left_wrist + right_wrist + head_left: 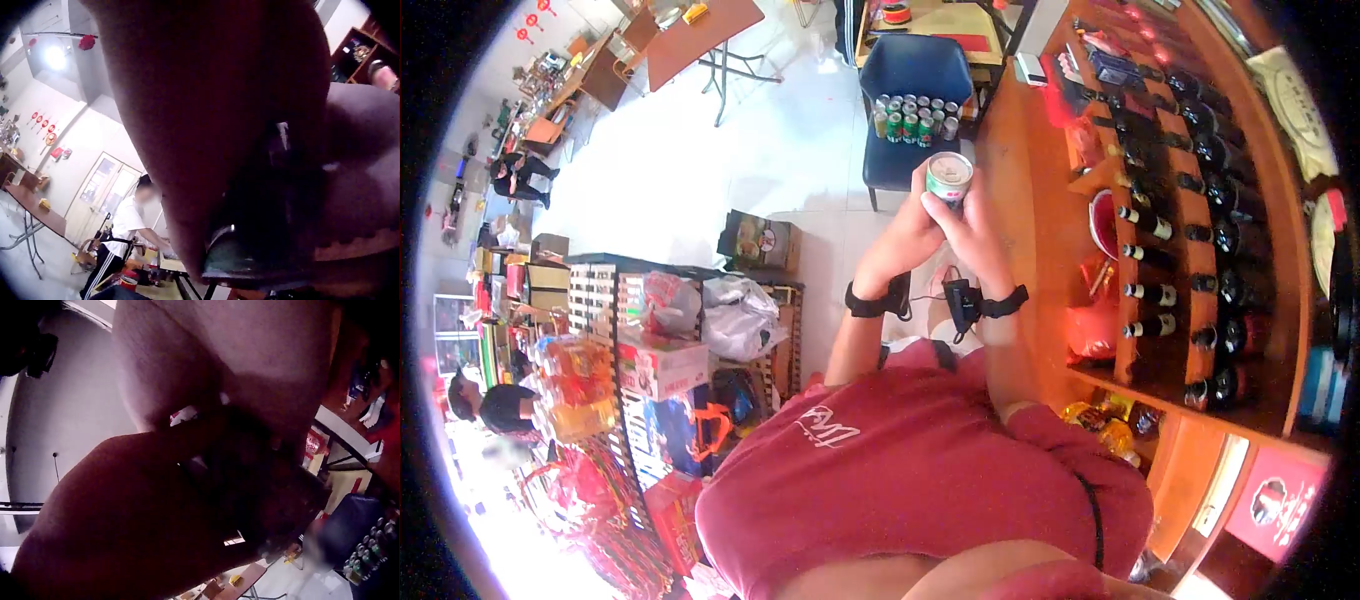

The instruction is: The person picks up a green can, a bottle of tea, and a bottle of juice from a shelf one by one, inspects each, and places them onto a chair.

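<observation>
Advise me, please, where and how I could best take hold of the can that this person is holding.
I would pinch the can by its upper side, just under the rim, coming from above. Its round top faces up toward the head camera and that upper band is exposed, while the left hand and right hand cover it lower down.

- Pale, shiny tiled floor, washed out by glare.
- Over there, a brown folding table and a dark blue chair.
- Wooden bottle rack along one side.
- White wall, red ornaments, glazed double doors.
- Bright light overhead.
</observation>
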{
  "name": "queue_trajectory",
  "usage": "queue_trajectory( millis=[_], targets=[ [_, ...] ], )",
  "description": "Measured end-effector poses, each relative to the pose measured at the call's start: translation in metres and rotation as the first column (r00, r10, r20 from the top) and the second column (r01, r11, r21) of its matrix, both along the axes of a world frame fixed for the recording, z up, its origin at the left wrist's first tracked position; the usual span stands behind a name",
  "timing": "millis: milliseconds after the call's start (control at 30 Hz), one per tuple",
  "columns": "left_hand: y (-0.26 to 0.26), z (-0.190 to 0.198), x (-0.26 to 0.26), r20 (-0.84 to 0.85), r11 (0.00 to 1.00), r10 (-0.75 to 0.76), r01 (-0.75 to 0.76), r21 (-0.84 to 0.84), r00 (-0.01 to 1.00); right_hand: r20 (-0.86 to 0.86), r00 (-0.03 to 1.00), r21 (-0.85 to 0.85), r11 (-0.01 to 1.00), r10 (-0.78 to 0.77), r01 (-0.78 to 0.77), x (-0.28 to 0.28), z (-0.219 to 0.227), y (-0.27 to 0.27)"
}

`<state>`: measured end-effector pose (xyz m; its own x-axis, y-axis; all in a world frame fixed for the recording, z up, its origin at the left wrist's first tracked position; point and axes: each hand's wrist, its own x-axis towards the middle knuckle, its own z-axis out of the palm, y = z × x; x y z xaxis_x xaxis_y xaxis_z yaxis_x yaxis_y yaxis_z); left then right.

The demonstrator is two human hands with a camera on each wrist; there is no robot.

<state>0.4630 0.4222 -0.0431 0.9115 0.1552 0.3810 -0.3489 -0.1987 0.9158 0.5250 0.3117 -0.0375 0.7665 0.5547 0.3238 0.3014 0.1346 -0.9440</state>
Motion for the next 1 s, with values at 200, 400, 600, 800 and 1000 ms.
queue_trajectory(
  millis=[200,400,600,800,1000],
  targets=[
    [0.065,-0.014,0.099,0.003,0.995,0.087,-0.087,0.052,0.996,0.093,0.993,0.018,0.997,0.074,-0.076,0.106,-0.005,0.068],
    [0.122,0.000,0.217,-0.023,0.986,0.142,-0.143,-0.090,0.990,0.064,0.983,-0.023,0.985,0.173,-0.172,0.239,0.008,0.132],
    [0.153,-0.049,0.327,-0.058,0.972,0.223,-0.227,-0.065,0.973,0.040,0.978,-0.041,0.978,0.207,-0.205,0.349,-0.027,0.165],
    [0.164,-0.089,0.398,-0.129,0.985,0.056,-0.077,-0.157,0.990,-0.042,0.993,-0.049,0.993,0.108,-0.110,0.411,-0.082,0.168],
    [0.163,-0.175,0.457,-0.250,0.990,0.040,-0.072,-0.121,0.968,-0.134,0.991,-0.221,0.975,-0.005,-0.025,0.462,-0.159,0.161]
  ],
)
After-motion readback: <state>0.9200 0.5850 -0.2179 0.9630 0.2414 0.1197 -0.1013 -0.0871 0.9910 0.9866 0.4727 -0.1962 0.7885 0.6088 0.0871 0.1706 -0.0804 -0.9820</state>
